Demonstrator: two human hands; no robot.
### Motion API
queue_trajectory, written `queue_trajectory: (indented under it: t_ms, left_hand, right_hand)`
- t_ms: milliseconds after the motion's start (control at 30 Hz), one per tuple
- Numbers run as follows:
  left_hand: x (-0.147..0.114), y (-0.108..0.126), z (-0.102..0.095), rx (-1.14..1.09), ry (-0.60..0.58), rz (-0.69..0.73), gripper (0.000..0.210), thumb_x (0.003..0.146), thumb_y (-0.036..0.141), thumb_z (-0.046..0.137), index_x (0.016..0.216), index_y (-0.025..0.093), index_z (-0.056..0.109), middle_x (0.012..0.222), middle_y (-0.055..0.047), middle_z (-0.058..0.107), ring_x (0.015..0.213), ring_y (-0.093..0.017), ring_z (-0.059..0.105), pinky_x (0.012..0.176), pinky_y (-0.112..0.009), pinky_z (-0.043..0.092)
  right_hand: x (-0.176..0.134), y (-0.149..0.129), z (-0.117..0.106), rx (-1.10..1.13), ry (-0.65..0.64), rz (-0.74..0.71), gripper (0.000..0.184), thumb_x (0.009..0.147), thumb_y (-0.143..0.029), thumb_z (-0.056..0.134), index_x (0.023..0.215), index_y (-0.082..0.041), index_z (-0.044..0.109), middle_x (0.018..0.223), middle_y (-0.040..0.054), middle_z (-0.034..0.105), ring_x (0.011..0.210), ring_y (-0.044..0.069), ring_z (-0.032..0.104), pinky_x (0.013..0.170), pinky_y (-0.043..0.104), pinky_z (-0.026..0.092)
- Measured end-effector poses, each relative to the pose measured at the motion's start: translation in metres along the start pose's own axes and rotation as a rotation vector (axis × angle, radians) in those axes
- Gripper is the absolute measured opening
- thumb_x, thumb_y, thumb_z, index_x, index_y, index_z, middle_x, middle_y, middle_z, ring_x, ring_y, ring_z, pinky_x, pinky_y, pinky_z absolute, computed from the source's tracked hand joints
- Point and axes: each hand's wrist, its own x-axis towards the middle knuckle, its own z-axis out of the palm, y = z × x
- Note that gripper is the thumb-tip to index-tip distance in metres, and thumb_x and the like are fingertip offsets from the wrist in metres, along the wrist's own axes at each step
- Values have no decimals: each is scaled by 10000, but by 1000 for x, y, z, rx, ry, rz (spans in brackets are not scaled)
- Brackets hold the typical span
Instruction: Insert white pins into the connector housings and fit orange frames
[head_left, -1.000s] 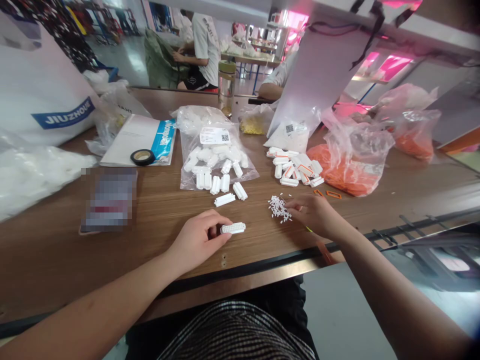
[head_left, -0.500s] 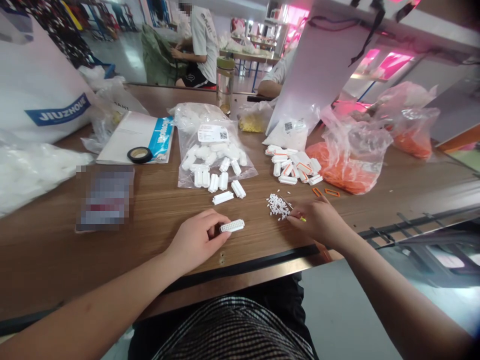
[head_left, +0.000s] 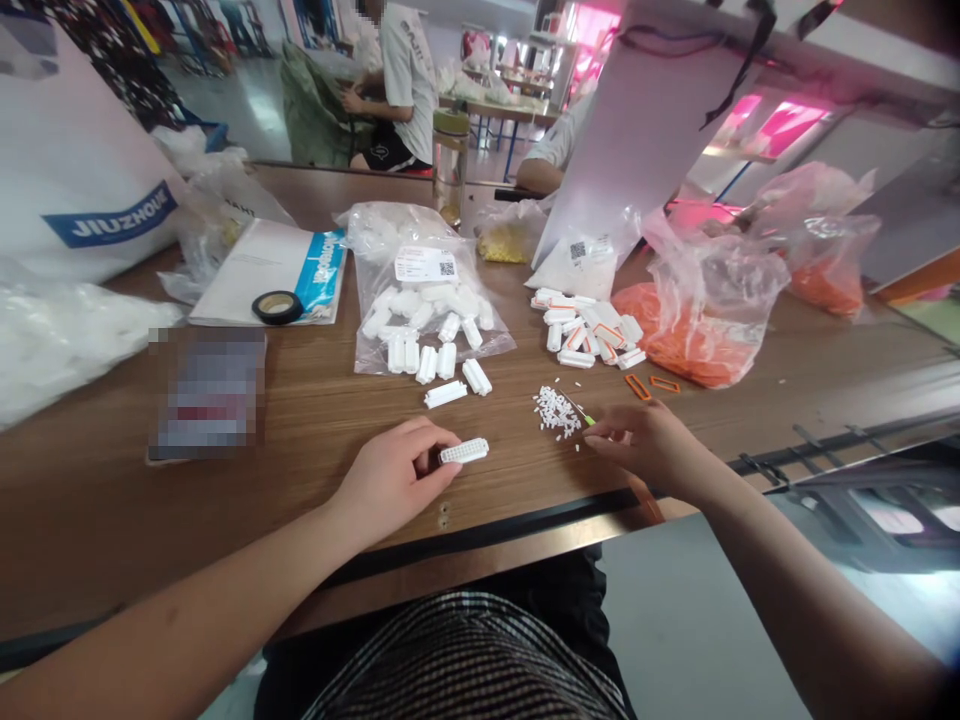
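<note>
My left hand (head_left: 401, 472) pinches a white connector housing (head_left: 465, 452), its face of small holes turned up toward me. In my right hand (head_left: 637, 440) is a thin metal pick with a green handle (head_left: 589, 421). Its tip reaches over a loose pile of tiny white plugs (head_left: 556, 411). Behind the left hand, other white housings (head_left: 446, 394) lie on the table, several spilling from a clear plastic bag (head_left: 491, 335). Two orange frames (head_left: 637, 387) rest just beyond the right hand.
White housings with orange inserts (head_left: 576, 358) are heaped beside a bag of orange parts (head_left: 694, 350). Black tape (head_left: 277, 307) sits on a booklet (head_left: 247, 270) at left. A bottle (head_left: 450, 165) stands at the back. Another person (head_left: 405, 85) sits beyond the table.
My right hand has shifted slightly right, and more of the pick's green handle shows. The left hand and its connector housing have stayed in place.
</note>
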Motion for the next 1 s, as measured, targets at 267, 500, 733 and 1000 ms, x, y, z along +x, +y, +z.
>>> queue_trajectory:
  t_ms: [267, 500, 733, 1000]
  left_hand:
    - [-1, 1, 1, 21, 24, -11, 129, 849, 278, 659, 970, 244, 690, 716, 29, 557, 644, -133, 522, 640, -291, 420]
    - [-3, 5, 1, 18, 28, -20, 104, 833, 298, 703, 903, 227, 670, 779, 21, 615, 671, -136, 543, 643, -292, 415]
    - [-5, 6, 1, 26, 58, 10, 114, 862, 307, 699, 931, 219, 674, 812, 10, 615, 691, -141, 545, 630, -284, 409]
    - [-4, 3, 3, 39, 68, 0, 130, 847, 330, 722, 899, 220, 675, 798, 13, 610, 686, -145, 556, 628, -293, 415]
  right_hand:
    - [0, -10, 13, -119, 26, -108, 294, 859, -262, 576, 572, -198, 576, 591, -6, 618, 621, 140, 553, 652, 295, 377]
    - [11, -35, 18, 192, 20, -67, 161, 821, -316, 648, 694, -225, 686, 664, -2, 668, 622, 150, 601, 621, 299, 448]
    - [43, -112, 50, 424, 67, -438, 103, 893, -245, 623, 799, -225, 661, 867, 19, 657, 880, 170, 597, 847, 357, 457]
    - [49, -108, 61, 373, 48, -454, 99, 882, -208, 631, 786, -227, 645, 838, 7, 634, 859, 170, 566, 845, 373, 431]
